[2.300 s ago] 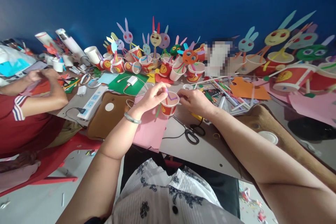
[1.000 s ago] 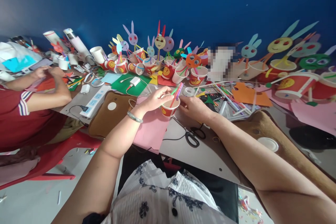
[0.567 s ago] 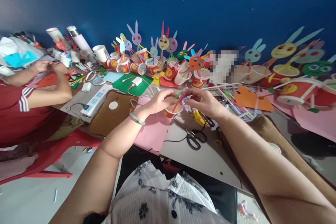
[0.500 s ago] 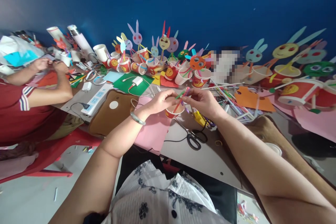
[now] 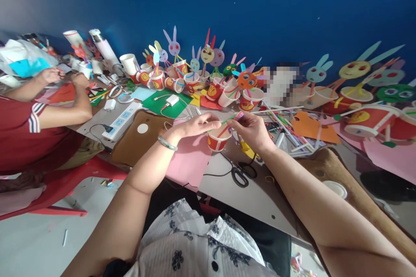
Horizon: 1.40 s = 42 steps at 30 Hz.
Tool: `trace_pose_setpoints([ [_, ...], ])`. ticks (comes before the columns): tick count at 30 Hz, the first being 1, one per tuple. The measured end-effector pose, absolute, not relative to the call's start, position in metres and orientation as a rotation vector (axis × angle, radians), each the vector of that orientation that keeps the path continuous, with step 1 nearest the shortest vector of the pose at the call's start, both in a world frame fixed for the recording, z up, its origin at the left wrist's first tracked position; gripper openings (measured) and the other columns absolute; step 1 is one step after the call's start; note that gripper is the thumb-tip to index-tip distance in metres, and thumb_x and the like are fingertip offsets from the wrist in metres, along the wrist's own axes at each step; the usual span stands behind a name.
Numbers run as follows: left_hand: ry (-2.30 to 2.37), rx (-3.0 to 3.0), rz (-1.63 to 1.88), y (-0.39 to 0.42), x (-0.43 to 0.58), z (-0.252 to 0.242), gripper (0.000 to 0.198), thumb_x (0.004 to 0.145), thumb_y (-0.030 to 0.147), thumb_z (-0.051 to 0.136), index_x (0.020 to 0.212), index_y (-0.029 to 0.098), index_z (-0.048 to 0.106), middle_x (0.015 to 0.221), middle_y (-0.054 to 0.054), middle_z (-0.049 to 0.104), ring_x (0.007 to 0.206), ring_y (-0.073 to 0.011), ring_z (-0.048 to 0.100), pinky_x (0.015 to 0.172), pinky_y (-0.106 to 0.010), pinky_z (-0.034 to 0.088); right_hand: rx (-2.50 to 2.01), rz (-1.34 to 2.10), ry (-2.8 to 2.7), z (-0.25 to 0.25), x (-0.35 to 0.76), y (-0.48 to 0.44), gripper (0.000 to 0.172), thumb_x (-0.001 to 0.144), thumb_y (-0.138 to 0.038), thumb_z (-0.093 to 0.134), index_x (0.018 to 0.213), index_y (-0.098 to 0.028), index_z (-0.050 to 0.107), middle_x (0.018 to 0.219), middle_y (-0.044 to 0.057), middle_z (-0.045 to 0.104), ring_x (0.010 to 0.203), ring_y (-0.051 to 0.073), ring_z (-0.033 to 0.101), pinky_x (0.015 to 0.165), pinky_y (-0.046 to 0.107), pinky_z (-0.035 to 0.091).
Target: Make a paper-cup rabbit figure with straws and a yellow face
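Left hand (image 5: 195,124) comes in from lower left with the forearm raised off the table (image 5: 260,192). The wrist is straight, palm down and turned a bit inward. Its fingers (image 5: 212,117) are stretched long and close together, thumb against them, pinched narrow on the straws (image 5: 228,118) just above the cup rim. A pale green bangle (image 5: 166,143) sits on that wrist.

Right hand (image 5: 251,132) comes in from lower right along a long bare forearm, knuckles up and wrist slightly bent. Thumb and forefinger are closed on the top ends of the same straws, and the other fingers curl loosely under. The two hands' fingertips nearly meet over the cup.

Red paper cup (image 5: 219,140) is right under and between both hands, upright, at the right edge of the pink paper sheet (image 5: 188,160). A red straw slants out of it. Cannot tell if it rests on the table or is lifted, or if a finger touches it.

Black scissors (image 5: 239,175) lie on the table just near-side of the right hand. A brown pad (image 5: 136,138) lies left of the pink sheet, with a white power strip (image 5: 121,117) beyond it. Finished cup bunnies (image 5: 208,54) line the blue wall. A co-worker's hands (image 5: 48,75) are far left, well apart, busy over red paper.
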<state>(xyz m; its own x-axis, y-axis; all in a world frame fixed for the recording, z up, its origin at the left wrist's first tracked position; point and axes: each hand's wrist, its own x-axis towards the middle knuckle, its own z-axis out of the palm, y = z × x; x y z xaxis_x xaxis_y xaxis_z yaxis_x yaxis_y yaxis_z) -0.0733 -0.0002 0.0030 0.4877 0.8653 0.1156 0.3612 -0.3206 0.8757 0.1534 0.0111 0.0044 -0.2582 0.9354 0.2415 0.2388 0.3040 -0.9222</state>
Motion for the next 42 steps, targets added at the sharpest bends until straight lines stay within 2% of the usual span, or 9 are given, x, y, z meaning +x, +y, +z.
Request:
trace_pose_setpoints([
  [2, 0.964, 1.889, 0.606, -0.001, -0.081, 0.010, 0.056, 0.084, 0.058, 0.073, 0.122, 0.018, 0.064, 0.114, -0.009, 0.071, 0.104, -0.0224, 0.066, 0.085, -0.031, 0.053, -1.072, 1.018, -1.704, 0.005, 0.154, 0.012, 0.040, 0.075, -0.055, 0.076, 0.070, -0.020, 0.059, 0.063, 0.000, 0.059, 0.059, 0.014, 0.050, 0.057, 0.029, 0.042],
  [6, 0.871, 1.855, 0.530, -0.003, -0.084, 0.016, 0.053, 0.087, 0.053, 0.072, 0.125, 0.018, 0.066, 0.101, -0.008, 0.072, 0.090, -0.0194, 0.067, 0.075, -0.029, 0.051, -1.062, 1.037, -1.702, 0.002, 0.153, 0.013, 0.040, 0.075, -0.057, 0.076, 0.071, -0.021, 0.058, 0.064, 0.000, 0.057, 0.060, 0.014, 0.050, 0.058, 0.029, 0.043],
  [10, 0.848, 1.818, 0.539, -0.005, -0.079, 0.015, 0.067, 0.076, 0.046, 0.085, 0.133, 0.018, 0.063, 0.084, -0.004, 0.070, 0.074, -0.0168, 0.065, 0.065, -0.027, 0.048, -1.038, 1.043, -1.725, -0.004, 0.154, 0.014, 0.043, 0.074, -0.060, 0.076, 0.070, -0.022, 0.057, 0.064, -0.001, 0.055, 0.061, 0.014, 0.048, 0.055, 0.028, 0.042],
  [14, 0.879, 1.784, 0.608, -0.005, -0.072, 0.013, 0.055, 0.081, 0.036, 0.081, 0.130, 0.016, 0.065, 0.073, 0.000, 0.066, 0.061, -0.0124, 0.059, 0.058, -0.024, 0.045, -1.015, 1.061, -1.744, -0.006, 0.155, 0.016, 0.041, 0.074, -0.057, 0.079, 0.072, -0.021, 0.059, 0.064, -0.003, 0.052, 0.060, 0.012, 0.046, 0.057, 0.027, 0.043],
  [22, 0.806, 1.609, 0.635, -0.004, -0.073, 0.013, 0.037, 0.085, 0.031, 0.075, 0.118, 0.014, 0.070, 0.082, -0.004, 0.071, 0.070, -0.0128, 0.064, 0.068, -0.027, 0.052, -0.981, 1.168, -1.718, -0.007, 0.156, 0.018, 0.046, 0.070, -0.062, 0.080, 0.073, -0.021, 0.061, 0.066, -0.002, 0.054, 0.061, 0.013, 0.047, 0.058, 0.028, 0.043],
  [29, 0.843, 1.494, 0.670, -0.005, -0.071, 0.016, 0.040, 0.081, 0.036, 0.079, 0.112, 0.012, 0.073, 0.073, -0.002, 0.068, 0.061, -0.0093, 0.058, 0.060, -0.024, 0.047, -1.001, 1.044, -1.828, -0.010, 0.159, 0.021, 0.043, 0.077, -0.062, 0.073, 0.075, -0.020, 0.061, 0.065, -0.001, 0.054, 0.061, 0.013, 0.044, 0.057, 0.028, 0.038],
  [33, 0.910, 1.479, 0.675, -0.004, -0.068, 0.011, 0.037, 0.081, 0.027, 0.073, 0.115, 0.012, 0.071, 0.065, 0.001, 0.064, 0.049, -0.0068, 0.052, 0.050, -0.022, 0.040, -0.994, 0.877, -1.969, -0.003, 0.158, 0.016, 0.034, 0.082, -0.051, 0.068, 0.072, -0.020, 0.059, 0.063, -0.003, 0.048, 0.061, 0.012, 0.040, 0.057, 0.027, 0.033],
  [37, 1.039, 1.516, 0.776, -0.006, -0.061, 0.004, 0.040, 0.082, 0.018, 0.064, 0.121, 0.016, 0.066, 0.060, 0.004, 0.060, 0.047, -0.0088, 0.052, 0.045, -0.022, 0.035, -1.008, 0.727, -2.053, 0.002, 0.156, 0.011, 0.031, 0.085, -0.042, 0.063, 0.066, -0.020, 0.052, 0.060, -0.004, 0.040, 0.060, 0.011, 0.035, 0.057, 0.027, 0.029],
  [42, 1.108, 1.670, 0.984, -0.010, -0.053, -0.002, 0.034, 0.079, 0.009, 0.060, 0.111, 0.020, 0.056, 0.063, 0.006, 0.056, 0.055, -0.0096, 0.055, 0.053, -0.022, 0.041, -1.038, 0.712, -2.021, 0.004, 0.158, 0.013, 0.029, 0.085, -0.041, 0.064, 0.069, -0.020, 0.053, 0.059, -0.005, 0.040, 0.059, 0.010, 0.035, 0.057, 0.026, 0.028],
])
